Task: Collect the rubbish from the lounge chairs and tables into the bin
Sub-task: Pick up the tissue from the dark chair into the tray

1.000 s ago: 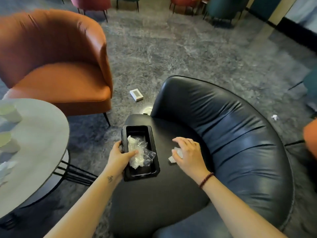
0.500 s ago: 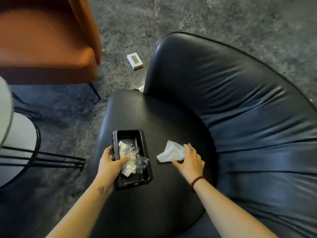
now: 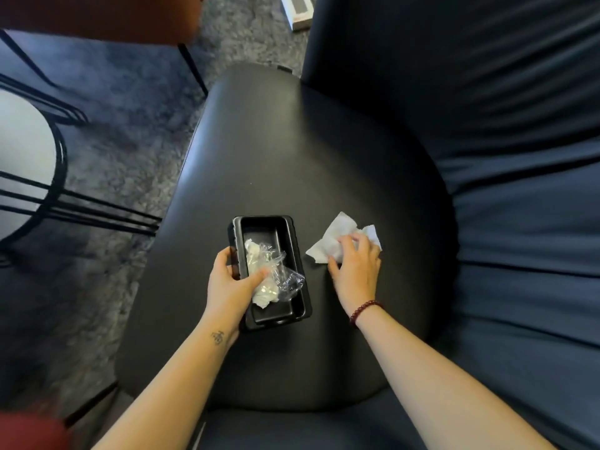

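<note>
Part of tissue (image 3: pixel 328 241) beneath right hand (image 3: pixel 355 271); white box (image 3: pixel 297 11) past top edge

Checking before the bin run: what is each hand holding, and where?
Left hand grips the black tray by its left rim, thumb on the wrappers inside. Right hand closes on the white tissue at its near right side.

Lounge: black leather chair (image 3: pixel 324 157), grey carpet (image 3: pixel 130 131), wire-legged round table (image 3: pixel 26 151).

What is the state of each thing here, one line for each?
tray: upright on the seat, held by left hand.
wrapper: crumpled, inside the tray, under the thumb.
tissue: crumpled, on the seat.
left hand: grips tray.
right hand: fingers curled on tissue.
box: lying on the carpet.
</note>
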Motion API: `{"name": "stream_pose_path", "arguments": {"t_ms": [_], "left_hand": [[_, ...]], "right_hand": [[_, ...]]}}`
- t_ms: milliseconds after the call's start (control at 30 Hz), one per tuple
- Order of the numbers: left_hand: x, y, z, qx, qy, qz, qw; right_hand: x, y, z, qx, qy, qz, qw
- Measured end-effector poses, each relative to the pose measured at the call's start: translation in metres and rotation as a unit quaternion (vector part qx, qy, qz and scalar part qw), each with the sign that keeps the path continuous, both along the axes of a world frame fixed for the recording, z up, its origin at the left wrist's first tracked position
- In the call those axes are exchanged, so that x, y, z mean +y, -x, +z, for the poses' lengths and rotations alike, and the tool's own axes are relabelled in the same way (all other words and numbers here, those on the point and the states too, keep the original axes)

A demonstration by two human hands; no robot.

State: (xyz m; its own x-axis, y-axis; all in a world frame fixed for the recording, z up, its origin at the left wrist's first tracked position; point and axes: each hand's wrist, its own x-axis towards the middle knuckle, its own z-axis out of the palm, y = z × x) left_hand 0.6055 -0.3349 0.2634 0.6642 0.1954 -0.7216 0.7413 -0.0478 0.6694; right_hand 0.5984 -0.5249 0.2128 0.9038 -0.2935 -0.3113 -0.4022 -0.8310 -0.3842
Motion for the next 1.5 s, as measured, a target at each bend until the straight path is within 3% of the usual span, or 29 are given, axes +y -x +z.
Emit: {"name": "stream_pose_path", "arguments": {"t_ms": [133, 267, 367, 567, 700, 867, 1167, 1500], "left_hand": [[0.001, 0.001, 0.001, -0.004, -0.003, 0.006, 1.000], [-0.002, -0.001, 0.014, -0.009, -0.006, 0.008, 1.000], [-0.009, -0.001, 0.029, -0.019, -0.010, -0.018, 1.000], [-0.013, 0.002, 0.044, -0.034, 0.039, -0.011, 0.999], [-0.008, 0.009, 0.048, -0.037, 0.125, 0.021, 0.991], [0.003, 0.010, 0.057, -0.056, 0.211, 0.076, 0.973], [0.037, 0.004, 0.110, -0.058, 0.115, 0.124, 0.984], [0.155, -0.012, 0.185, -0.152, 0.082, 0.134, 0.976]], "right_hand": [[0.004, -0.004, 0.009, -0.060, -0.132, -0.007, 0.989], [0.023, -0.012, 0.051, -0.182, -0.228, -0.029, 0.956], [0.038, -0.004, 0.080, -0.203, -0.271, 0.037, 0.940], [0.047, 0.013, 0.097, -0.163, -0.238, 0.155, 0.945], [0.053, 0.017, 0.100, -0.174, -0.148, 0.196, 0.954], [0.059, 0.021, 0.109, -0.141, -0.101, 0.276, 0.945], [0.088, 0.021, 0.164, -0.105, -0.029, 0.424, 0.899], [0.187, 0.001, 0.248, -0.200, -0.057, 0.413, 0.887]]}}
